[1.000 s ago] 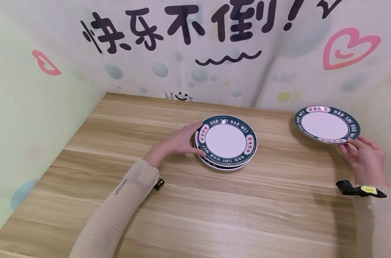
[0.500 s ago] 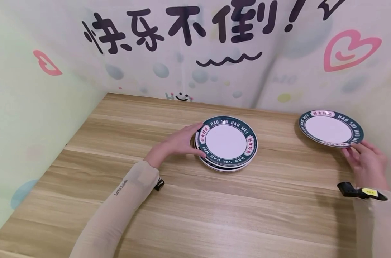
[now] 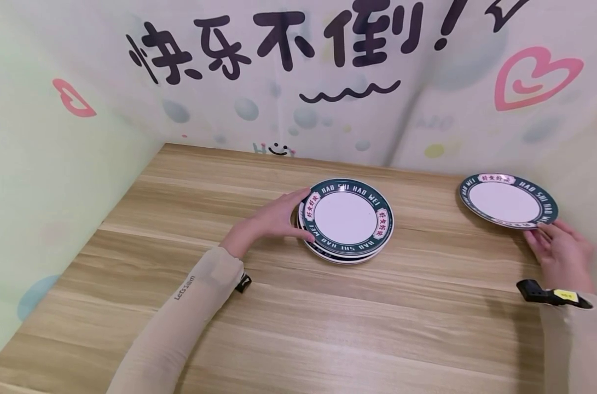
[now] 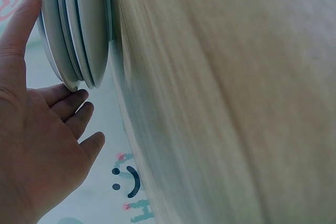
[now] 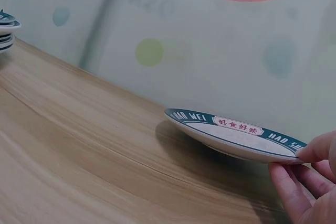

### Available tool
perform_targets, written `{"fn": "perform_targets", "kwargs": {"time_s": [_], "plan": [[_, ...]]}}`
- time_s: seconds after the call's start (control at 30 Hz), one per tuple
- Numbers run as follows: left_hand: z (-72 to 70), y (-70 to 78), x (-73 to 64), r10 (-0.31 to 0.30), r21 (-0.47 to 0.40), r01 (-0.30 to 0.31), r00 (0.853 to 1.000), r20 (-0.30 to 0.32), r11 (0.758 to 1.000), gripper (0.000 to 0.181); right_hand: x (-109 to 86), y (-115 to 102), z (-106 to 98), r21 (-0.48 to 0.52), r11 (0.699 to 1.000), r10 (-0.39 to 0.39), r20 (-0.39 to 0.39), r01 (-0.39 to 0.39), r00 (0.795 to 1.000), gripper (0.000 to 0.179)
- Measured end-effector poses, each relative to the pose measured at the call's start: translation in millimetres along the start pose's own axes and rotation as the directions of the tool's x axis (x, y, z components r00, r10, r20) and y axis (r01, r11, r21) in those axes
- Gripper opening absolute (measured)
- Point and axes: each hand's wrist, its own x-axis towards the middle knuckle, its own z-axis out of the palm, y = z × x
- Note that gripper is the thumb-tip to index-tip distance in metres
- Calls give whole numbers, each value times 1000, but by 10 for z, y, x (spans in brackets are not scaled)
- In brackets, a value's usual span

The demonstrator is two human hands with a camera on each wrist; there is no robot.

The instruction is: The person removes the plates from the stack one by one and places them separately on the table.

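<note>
A stack of plates (image 3: 345,218) with dark green lettered rims and white centres stands on the wooden table. Against its left side my left hand (image 3: 273,216) rests with thumb and fingers spread along the rim. In the left wrist view, several plate edges (image 4: 86,30) show in the stack, with the thumb on one rim and the fingers beside them. At the far right my right hand (image 3: 564,251) pinches the near edge of a single matching plate (image 3: 507,201). The right wrist view shows this plate (image 5: 236,136) tilted, its held side raised above the table and a shadow beneath.
The wooden table (image 3: 328,328) meets a printed backdrop (image 3: 259,93) with dark characters and hearts along its far edge. A pale side wall (image 3: 32,180) borders it on the left. Each wrist carries a black strapped device (image 3: 549,293).
My right hand has brought the single plate slightly lower and to the right in the head view. The left hand and the stack stay in place.
</note>
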Motion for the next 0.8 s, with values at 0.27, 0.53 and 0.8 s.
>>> {"fn": "perform_targets", "kwargs": {"time_s": [0.27,0.53,0.8], "plan": [[-7,16,-7,3,0,-3,1000,4,1000,122,45,-11,-39,7,1000,6,-58,-5,998,34],[-3,13,-2,11,0,-11,1000,-1,1000,122,76,-10,-67,7,1000,28,-48,-28,998,35],[-2,10,-6,10,0,-10,1000,-3,1000,121,45,-4,-30,-58,998,16,-82,-21,997,32]]}}
